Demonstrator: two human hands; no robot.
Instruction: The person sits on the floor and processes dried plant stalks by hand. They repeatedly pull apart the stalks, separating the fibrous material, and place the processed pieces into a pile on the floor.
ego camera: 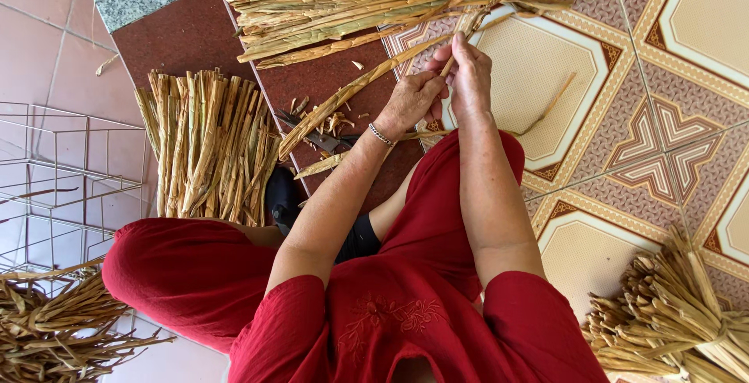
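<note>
Left hand (409, 101) is clenched round a long dry stalk (351, 90), thumb on top; right hand (468, 71) pinches the same stalk's upper end betw. fingertips, just beyond the left. Stalk runs on a slant from bottom-left to the hands, held up over the dark red floor strip (187, 36).

Judged from the grip: best to keep the left hand firm as anchor & let the right do the fine work near the tip — a dry stem like this likely splits or snaps if bent sharply, so pull along the grain, not across.

Near: red trousers and top, a thin metal bracelet (381, 134) on the left wrist. Lower left — a dark, frayed bundle of fibres (55, 324); lower right, a tied sheaf (671, 320) of pale, cut ends.

Mid: scissors (320, 137) lie on the red strip among short trimmings, below the stalk. Left of them a flat row of trimmed stalks (207, 145), straw-yellow, ribbed, evenly cut. Wire rack (55, 180), thin white rods, at far left.

Far: big loose heap of stalks (374, 1), greenish-tan, papery, across the top. Patterned glossy tiles (647, 110) to the right.
</note>
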